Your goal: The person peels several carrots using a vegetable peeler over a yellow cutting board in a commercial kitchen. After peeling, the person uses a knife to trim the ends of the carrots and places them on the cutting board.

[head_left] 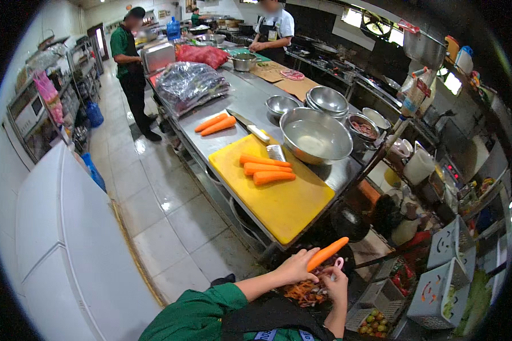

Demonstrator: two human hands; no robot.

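My left hand [297,267] is wrapped round the lower end of a carrot [329,253], whose tip points up and to the right. Close beside it, my right hand [337,284] grips a peeler with a pink looped handle [339,262]; its blade is hidden by the fingers. Orange and purplish peelings [307,292] lie in a dark container below both hands. On the yellow cutting board [284,216] rest several carrots [265,169], a metal grater [276,152] and a white-handled knife [258,133]. More carrots [218,124] lie on the steel table beyond the board.
A large steel bowl of water [316,135] and smaller bowls [327,100] stand right of the board. A plastic-wrapped bundle [190,85] and red sack [202,55] lie farther back. Grey baskets [436,292] flank me at right, a white freezer [85,238] at left. Co-workers stand beyond.
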